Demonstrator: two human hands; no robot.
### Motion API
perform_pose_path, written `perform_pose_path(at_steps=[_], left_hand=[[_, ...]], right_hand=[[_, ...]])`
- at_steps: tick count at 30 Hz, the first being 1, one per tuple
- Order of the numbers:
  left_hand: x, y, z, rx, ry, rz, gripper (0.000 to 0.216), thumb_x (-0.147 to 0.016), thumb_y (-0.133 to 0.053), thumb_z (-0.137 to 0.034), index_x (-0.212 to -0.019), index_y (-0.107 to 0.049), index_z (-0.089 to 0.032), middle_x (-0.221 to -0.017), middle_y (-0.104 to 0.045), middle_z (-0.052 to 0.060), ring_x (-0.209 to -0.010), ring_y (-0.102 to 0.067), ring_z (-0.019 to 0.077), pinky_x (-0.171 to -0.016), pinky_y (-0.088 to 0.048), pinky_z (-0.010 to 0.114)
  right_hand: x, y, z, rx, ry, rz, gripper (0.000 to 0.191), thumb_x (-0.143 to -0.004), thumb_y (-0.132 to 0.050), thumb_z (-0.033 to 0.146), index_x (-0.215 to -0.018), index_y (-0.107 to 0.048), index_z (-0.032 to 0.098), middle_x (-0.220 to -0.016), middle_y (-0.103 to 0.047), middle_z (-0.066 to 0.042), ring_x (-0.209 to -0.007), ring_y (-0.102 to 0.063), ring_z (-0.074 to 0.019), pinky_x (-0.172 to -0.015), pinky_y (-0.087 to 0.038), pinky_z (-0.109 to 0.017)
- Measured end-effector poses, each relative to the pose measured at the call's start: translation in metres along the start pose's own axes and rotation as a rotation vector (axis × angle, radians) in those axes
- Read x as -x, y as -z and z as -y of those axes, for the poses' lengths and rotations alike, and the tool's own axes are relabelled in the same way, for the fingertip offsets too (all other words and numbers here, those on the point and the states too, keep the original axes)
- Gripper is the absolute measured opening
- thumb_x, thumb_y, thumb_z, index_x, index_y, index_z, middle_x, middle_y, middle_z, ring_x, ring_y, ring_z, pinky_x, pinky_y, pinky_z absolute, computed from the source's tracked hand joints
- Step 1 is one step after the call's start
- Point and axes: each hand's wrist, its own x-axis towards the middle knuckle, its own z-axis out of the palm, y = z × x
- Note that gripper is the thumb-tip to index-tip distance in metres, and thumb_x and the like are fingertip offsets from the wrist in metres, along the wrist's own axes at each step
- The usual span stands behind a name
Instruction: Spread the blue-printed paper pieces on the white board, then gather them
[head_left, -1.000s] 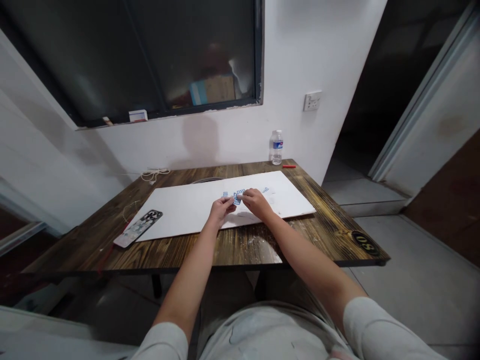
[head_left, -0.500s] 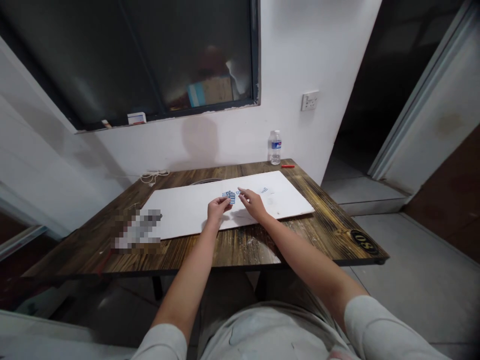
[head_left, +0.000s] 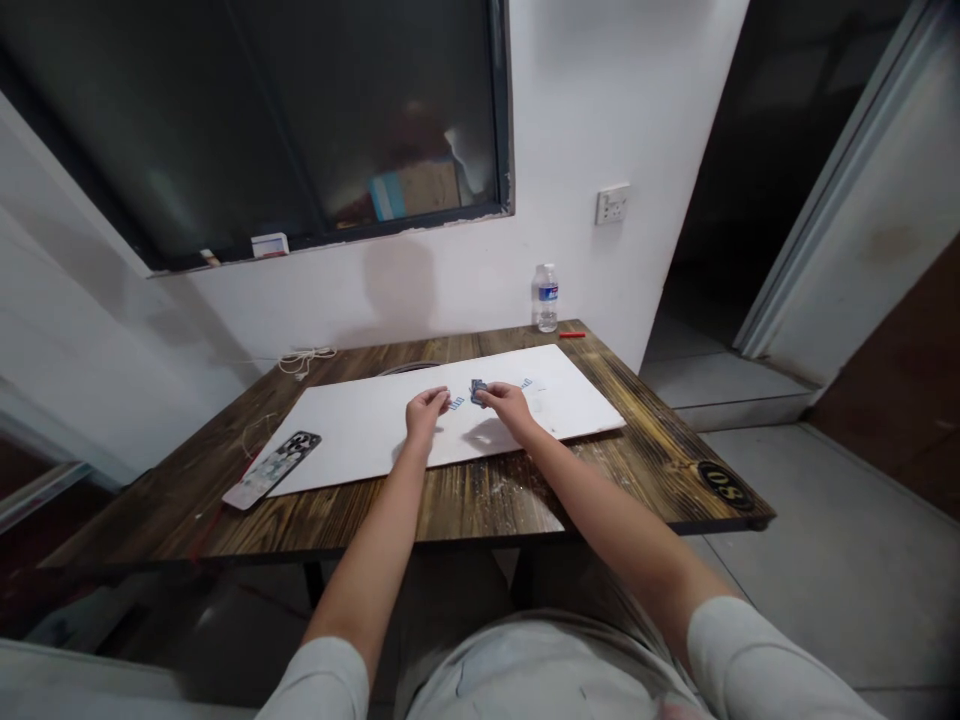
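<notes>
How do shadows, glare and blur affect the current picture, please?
Head view: a rounded shadow falls on the white wall; others lie on the flat white board near the left hand and right hand. Head view: a pale sheen shows on the dark-brown wooden table. Head view: the small blue-grey piece in the right hand looks too soft for detail.

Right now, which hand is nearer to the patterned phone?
Left. The left hand is over the white board, to the right of the phone; the right hand is farther right, holding a small dark piece.
</notes>
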Motion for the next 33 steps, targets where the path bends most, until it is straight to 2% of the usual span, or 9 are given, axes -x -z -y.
perform_pose_path(at_steps=[2, 5, 7, 11, 15, 20, 25, 30, 33], left_hand=[[-0.012, 0.008, -0.003, -0.113, 0.014, -0.032, 0.028, -0.061, -0.078, -0.030, -0.084, -0.074, -0.014, -0.073, -0.072, 0.006, -0.067, -0.065, 0.0143, -0.067, -0.052, 0.025], [-0.026, 0.019, -0.005, -0.350, 0.004, 0.026, 0.020, -0.060, -0.078, -0.024, -0.078, -0.075, -0.017, -0.077, -0.073, 0.008, -0.071, -0.065, 0.0179, -0.067, -0.049, 0.027], [-0.032, 0.022, -0.006, -0.536, -0.057, 0.071, 0.015, -0.059, -0.078, -0.021, -0.073, -0.074, -0.019, -0.082, -0.074, 0.010, -0.079, -0.066, 0.0215, -0.073, -0.048, 0.029], [-0.035, 0.017, -0.004, -0.995, -0.212, 0.158, 0.008, -0.062, -0.076, -0.020, -0.070, -0.074, -0.019, -0.091, -0.074, 0.014, -0.098, -0.064, 0.0269, -0.083, -0.044, 0.030], [-0.033, 0.009, 0.001, -1.299, -0.239, 0.228, 0.009, -0.072, -0.068, -0.022, -0.073, -0.076, -0.018, -0.088, -0.073, 0.016, -0.095, -0.065, 0.0283, -0.082, -0.044, 0.031], [-0.026, 0.006, 0.007, -1.386, -0.269, 0.222, 0.023, -0.082, -0.055, -0.017, -0.081, -0.077, -0.012, -0.094, -0.071, 0.023, -0.094, -0.065, 0.0318, -0.082, -0.044, 0.035], [-0.019, 0.010, 0.005, -1.422, -0.287, 0.237, 0.023, -0.083, -0.055, -0.018, -0.086, -0.078, -0.014, -0.092, -0.072, 0.020, -0.095, -0.065, 0.0301, -0.083, -0.045, 0.033], [-0.014, 0.020, -0.001, -1.444, -0.308, 0.318, 0.023, -0.081, -0.056, -0.015, -0.086, -0.078, -0.017, -0.094, -0.072, 0.018, -0.093, -0.065, 0.0301, -0.082, -0.045, 0.034], [-0.012, 0.023, -0.003, -1.491, -0.356, 0.379, 0.029, -0.083, -0.052, -0.014, -0.095, -0.078, -0.018, -0.099, -0.072, 0.017, -0.096, -0.065, 0.0301, -0.083, -0.046, 0.034]], right_hand=[[-0.003, 0.003, 0.001, -0.010, 0.009, -0.035, 0.030, -0.066, -0.069, 0.048, -0.065, -0.066, 0.018, -0.058, -0.063, 0.000, -0.059, -0.057, -0.0154, -0.064, -0.043, -0.028], [-0.005, 0.008, 0.002, -0.016, 0.020, -0.081, 0.030, -0.066, -0.069, 0.048, -0.064, -0.065, 0.018, -0.058, -0.063, 0.000, -0.059, -0.055, -0.0151, -0.065, -0.043, -0.029], [-0.006, 0.011, 0.004, -0.014, 0.017, -0.106, 0.030, -0.066, -0.069, 0.048, -0.065, -0.066, 0.018, -0.057, -0.062, 0.000, -0.058, -0.054, -0.0148, -0.064, -0.043, -0.029], [-0.008, 0.017, 0.005, -0.042, 0.020, -0.128, 0.031, -0.065, -0.069, 0.048, -0.067, -0.066, 0.018, -0.058, -0.063, 0.000, -0.059, -0.055, -0.0152, -0.063, -0.042, -0.029], [-0.010, 0.020, 0.005, -0.036, 0.028, -0.139, 0.031, -0.065, -0.069, 0.048, -0.066, -0.065, 0.018, -0.059, -0.063, -0.001, -0.059, -0.055, -0.0151, -0.063, -0.042, -0.029], [-0.010, 0.021, 0.005, 0.002, 0.028, -0.151, 0.029, -0.066, -0.068, 0.047, -0.066, -0.066, 0.018, -0.058, -0.062, 0.000, -0.058, -0.055, -0.0151, -0.063, -0.042, -0.029], [-0.010, 0.022, 0.002, 0.069, 0.015, -0.147, 0.029, -0.067, -0.066, 0.047, -0.064, -0.065, 0.018, -0.055, -0.062, 0.001, -0.057, -0.054, -0.0150, -0.061, -0.041, -0.028], [-0.011, 0.023, -0.001, 0.089, 0.000, -0.179, 0.027, -0.067, -0.066, 0.045, -0.065, -0.066, 0.018, -0.056, -0.063, 0.001, -0.058, -0.055, -0.0154, -0.062, -0.040, -0.028], [-0.011, 0.023, -0.001, 0.094, -0.009, -0.178, 0.027, -0.066, -0.066, 0.045, -0.065, -0.066, 0.018, -0.056, -0.063, 0.000, -0.058, -0.056, -0.0156, -0.062, -0.041, -0.028]])
